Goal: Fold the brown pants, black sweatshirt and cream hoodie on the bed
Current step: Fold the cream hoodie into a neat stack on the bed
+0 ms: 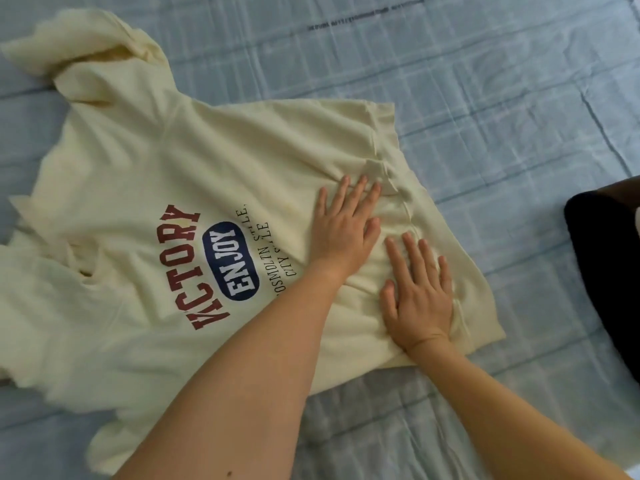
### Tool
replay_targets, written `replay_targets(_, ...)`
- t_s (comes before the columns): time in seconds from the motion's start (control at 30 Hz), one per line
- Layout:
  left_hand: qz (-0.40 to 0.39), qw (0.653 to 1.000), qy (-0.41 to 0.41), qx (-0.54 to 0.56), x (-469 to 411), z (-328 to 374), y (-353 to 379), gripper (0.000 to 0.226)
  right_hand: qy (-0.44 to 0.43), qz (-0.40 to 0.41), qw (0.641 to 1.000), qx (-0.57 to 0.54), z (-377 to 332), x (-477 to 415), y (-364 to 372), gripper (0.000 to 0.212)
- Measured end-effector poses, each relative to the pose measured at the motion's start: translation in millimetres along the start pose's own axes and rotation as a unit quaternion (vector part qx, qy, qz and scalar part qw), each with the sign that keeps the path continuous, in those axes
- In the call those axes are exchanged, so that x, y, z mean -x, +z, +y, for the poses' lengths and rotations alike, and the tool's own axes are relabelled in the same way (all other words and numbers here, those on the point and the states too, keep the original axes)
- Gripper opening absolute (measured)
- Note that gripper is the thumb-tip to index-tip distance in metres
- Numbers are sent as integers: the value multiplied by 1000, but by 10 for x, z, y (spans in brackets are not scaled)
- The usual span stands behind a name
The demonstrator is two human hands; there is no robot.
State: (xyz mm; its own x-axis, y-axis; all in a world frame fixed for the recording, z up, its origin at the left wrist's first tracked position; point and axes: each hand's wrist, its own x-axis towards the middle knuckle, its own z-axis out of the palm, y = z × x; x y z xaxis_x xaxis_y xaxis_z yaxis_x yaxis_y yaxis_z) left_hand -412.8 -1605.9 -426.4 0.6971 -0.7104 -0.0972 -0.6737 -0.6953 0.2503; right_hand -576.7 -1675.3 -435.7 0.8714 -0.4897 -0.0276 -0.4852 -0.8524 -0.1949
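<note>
We press our left hand (343, 230) and right hand (420, 296) flat, fingers straight, on the cream hoodie (138, 168) near its hem.

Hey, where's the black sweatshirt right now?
In the head view the black sweatshirt lies at the far right edge on the bed, apart from the hem of the cream hoodie and right of the right hand.

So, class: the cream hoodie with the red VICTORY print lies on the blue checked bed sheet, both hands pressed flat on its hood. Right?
Not the hood. The head view shows the left hand and right hand pressed flat near the hem of the cream hoodie; its hood lies untouched.
</note>
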Motion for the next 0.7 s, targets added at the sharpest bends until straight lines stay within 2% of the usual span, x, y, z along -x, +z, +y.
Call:
replay_targets(0.1, -53, 996, 18, 65, 106, -53, -177, 56, 3, 7, 1000, -3, -3, 10, 8, 68)
replay_targets(0.2, -82, 992, 35, 94, 702, -304, -457, 53, 8, 11, 1000, -16, -37, 16, -44, 68)
replay_targets(0.37, -2, 1000, -22, -7, 2309, -1081, -920, 51, 17, -8, 999, -31, -110, 70, -161, 66)
replay_targets(0.43, 23, 997, -54, -59, 2888, -1543, -998, 51, 53, -34, 998, -29, -187, 90, -258, 65)
replay_targets(0.53, 29, 989, -123, -80, 3621, -2179, -999, 53, 84, -28, 994, -69, -788, 260, -418, 67)
replay_targets(0.63, 5, 982, -177, -61, 4043, -2535, -925, 56, -17, 0, 979, -203, -1825, 762, -486, 58)
replay_targets(0.7, 24, 981, -190, -34, 4163, -2703, -930, 57, -90, -19, 971, -221, -2476, 1087, -483, 58)
